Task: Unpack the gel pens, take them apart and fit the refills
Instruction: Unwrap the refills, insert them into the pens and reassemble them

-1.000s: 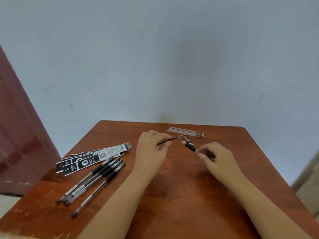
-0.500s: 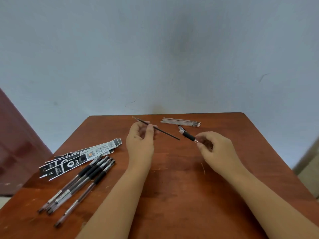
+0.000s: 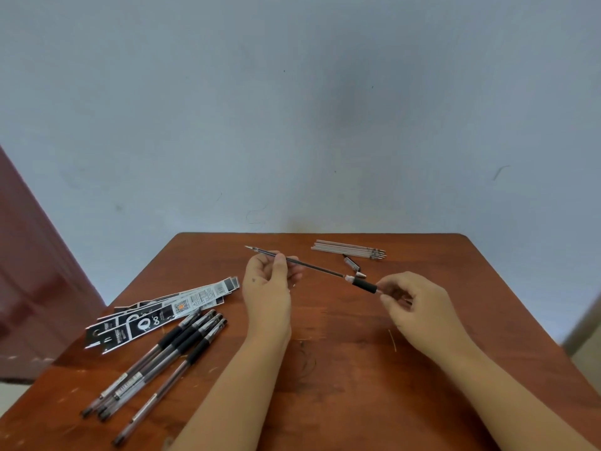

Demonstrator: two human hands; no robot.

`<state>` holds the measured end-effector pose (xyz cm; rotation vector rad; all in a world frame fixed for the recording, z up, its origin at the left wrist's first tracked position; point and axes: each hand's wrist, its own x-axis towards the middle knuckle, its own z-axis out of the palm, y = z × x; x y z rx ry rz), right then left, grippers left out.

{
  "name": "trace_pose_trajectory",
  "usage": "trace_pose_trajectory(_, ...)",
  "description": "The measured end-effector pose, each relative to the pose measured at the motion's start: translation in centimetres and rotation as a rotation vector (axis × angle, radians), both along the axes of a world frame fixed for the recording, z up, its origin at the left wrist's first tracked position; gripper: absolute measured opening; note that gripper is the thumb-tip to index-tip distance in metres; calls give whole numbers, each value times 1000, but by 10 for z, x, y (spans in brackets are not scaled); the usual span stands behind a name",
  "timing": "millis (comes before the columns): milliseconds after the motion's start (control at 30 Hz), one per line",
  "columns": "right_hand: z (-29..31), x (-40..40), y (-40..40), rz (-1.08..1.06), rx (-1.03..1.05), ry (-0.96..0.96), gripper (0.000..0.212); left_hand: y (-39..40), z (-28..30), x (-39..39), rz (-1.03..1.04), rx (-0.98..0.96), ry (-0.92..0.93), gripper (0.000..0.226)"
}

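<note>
Up over the wooden table (image 3: 357, 369), left hand (image 3: 267, 289) pinching a black refill (image 3: 312, 265) near its pointed end, fingers curled round it. Right hand (image 3: 414, 304) gripping the pen barrel (image 3: 363, 284) by its clear end, black grip toward the refill's tail. Beyond the right hand, spare refills (image 3: 348, 249), a cap (image 3: 351, 262), a tip cone (image 3: 360, 274). Left of the left hand, gel pens (image 3: 162, 359) beside empty wrappers (image 3: 156, 315).

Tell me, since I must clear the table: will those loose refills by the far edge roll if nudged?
Probably. The refills look thin, round and light, lying loose on the flat table. Likely slightly bendy too, so lift them as a bundle.
</note>
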<state>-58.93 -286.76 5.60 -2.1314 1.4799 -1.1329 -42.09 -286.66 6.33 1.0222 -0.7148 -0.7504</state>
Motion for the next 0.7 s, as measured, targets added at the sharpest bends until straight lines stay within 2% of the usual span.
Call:
trace_pose_trajectory(300,0,3,2,66,-20,-4,14,3,-2,-7,-73,42,-80,19)
trace_pose_trajectory(433,0,3,2,72,-32,-5,15,3,0,-7,-82,45,-48,19)
trace_pose_trajectory(533,-1,3,2,90,-39,-2,17,5,0,-8,-162,90,-45,19)
trace_pose_trajectory(700,0,4,4,112,-40,-44,18,10,-5,-17,-345,165,-237,21)
